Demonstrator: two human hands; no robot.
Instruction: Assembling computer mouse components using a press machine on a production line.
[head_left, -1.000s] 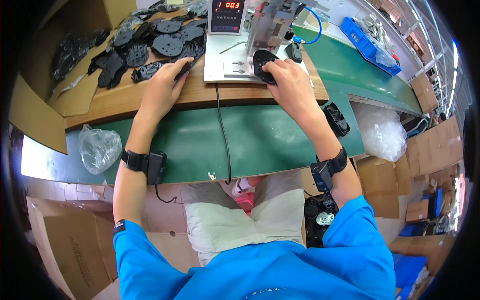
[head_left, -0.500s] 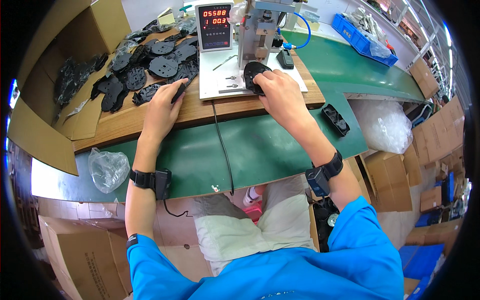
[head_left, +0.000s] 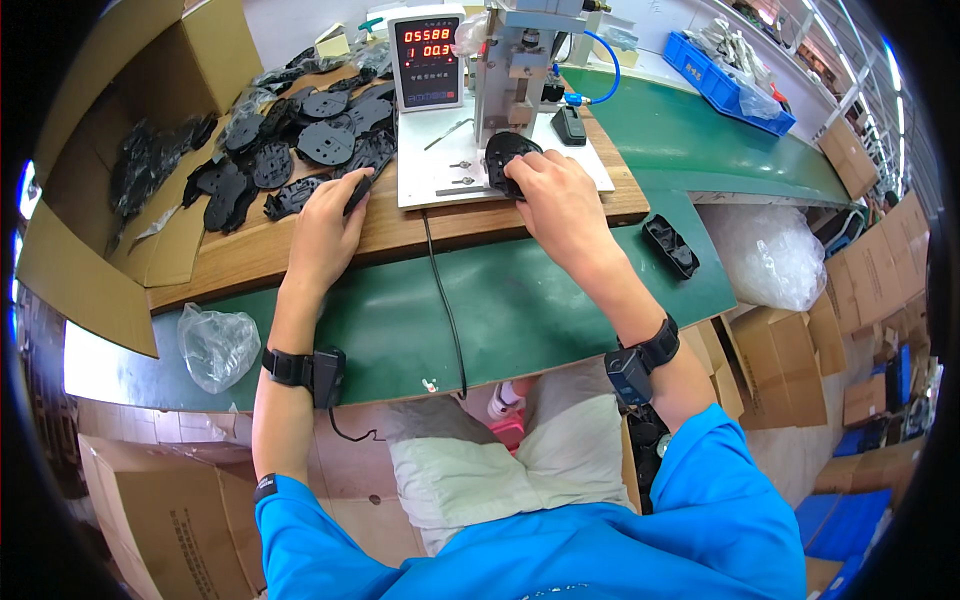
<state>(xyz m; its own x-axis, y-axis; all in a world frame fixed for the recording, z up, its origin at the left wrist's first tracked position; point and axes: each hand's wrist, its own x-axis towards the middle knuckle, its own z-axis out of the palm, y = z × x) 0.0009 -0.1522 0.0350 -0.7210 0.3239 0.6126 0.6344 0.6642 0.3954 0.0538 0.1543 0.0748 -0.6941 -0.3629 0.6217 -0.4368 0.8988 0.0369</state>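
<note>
My right hand [head_left: 553, 190] grips a rounded black plastic part [head_left: 503, 155] by its near right edge. That part sits on the white base plate [head_left: 420, 180], right below the metal head of a bench press [head_left: 510, 85]. My left hand [head_left: 325, 222] is closed on a second black plastic part [head_left: 357, 194], seen almost edge-on beside the wooden board's near edge. Most of this second part is hidden by my fingers. Left of the press lies a heap of black plastic parts [head_left: 325, 142].
A controller box with red digits [head_left: 429, 60] stands behind the plate. A black tray-like piece [head_left: 670, 246] lies on the green table [head_left: 520, 300] at right. Clear bags lie left [head_left: 217, 346] and right [head_left: 775, 258]. An open carton [head_left: 80, 270] stands left, a blue bin [head_left: 720, 85] far right.
My view has tilted slightly. Both hands keep their holds, and the right hand with its black part stays under the press with hardly any shift.
</note>
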